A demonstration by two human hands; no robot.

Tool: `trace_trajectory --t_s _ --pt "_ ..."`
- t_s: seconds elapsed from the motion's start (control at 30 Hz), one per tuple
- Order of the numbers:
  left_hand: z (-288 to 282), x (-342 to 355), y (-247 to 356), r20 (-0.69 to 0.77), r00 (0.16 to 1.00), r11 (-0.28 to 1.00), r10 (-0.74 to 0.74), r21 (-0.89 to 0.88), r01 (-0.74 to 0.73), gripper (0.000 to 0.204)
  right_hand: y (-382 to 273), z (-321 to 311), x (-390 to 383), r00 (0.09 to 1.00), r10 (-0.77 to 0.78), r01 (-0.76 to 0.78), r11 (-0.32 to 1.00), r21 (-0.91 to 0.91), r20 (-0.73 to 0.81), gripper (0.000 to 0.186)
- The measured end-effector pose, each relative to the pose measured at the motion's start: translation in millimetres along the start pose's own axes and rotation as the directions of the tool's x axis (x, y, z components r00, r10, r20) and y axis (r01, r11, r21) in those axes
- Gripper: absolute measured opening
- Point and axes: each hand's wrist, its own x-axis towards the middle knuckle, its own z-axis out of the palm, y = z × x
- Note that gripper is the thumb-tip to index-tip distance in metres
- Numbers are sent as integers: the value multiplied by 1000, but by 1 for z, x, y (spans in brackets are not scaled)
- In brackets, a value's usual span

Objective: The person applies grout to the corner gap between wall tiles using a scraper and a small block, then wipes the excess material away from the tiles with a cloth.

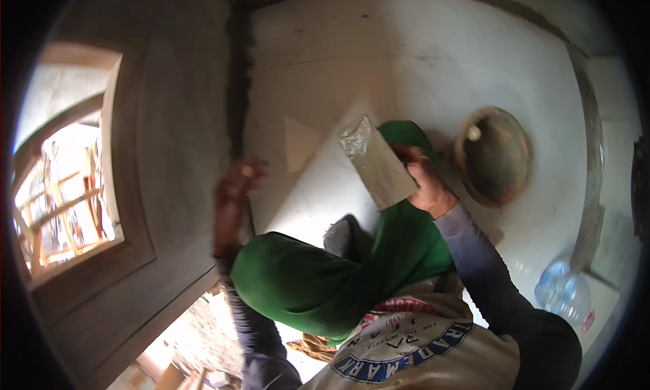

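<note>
My right hand (428, 184) is closed around the grip of a flat rectangular plastering trowel (383, 172), tilted above my lap. Shiny wet grey paste coats the trowel's far end, while its handle is mostly hidden behind the plate. Raised at the left beside the dark edge of the wall, my left hand (235, 199) looks open, fingers apart and a little blurred; I see nothing in it. To the right of the trowel, a round basin (493, 157) with a dirty brownish rim has a small pale lump inside.
My bent legs in green trousers (298, 275) rest on the white surface (311, 112), bordered by dark grey bands. A clear plastic bottle (560, 290) lies at the lower right. On the left, a framed opening (68, 187) lets in bright light. Loose debris (196, 329) lies at lower left.
</note>
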Motion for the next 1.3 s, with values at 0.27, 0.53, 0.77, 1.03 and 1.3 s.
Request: trace_trajectory --t_s 0.27,0.53,0.77,1.03,1.3 --pt "177 35 169 732 681 773 18 422 -474 43 73 28 -2 975 177 -150 970 190 -134 47" --pt "378 52 69 687 590 337 424 486 -807 51 70 19 -21 977 187 -197 975 -102 -104 30" --pt "457 63 39 660 716 253 227 670 -698 48 62 -2 -40 980 163 -170 984 -57 -113 33" --pt "481 63 33 712 693 197 116 667 -718 14 69 -12 -51 977 162 -164 986 2 -139 37" --pt "490 66 41 651 758 313 40 713 -628 18 71 -12 -61 974 167 -165 986 26 -150 42"
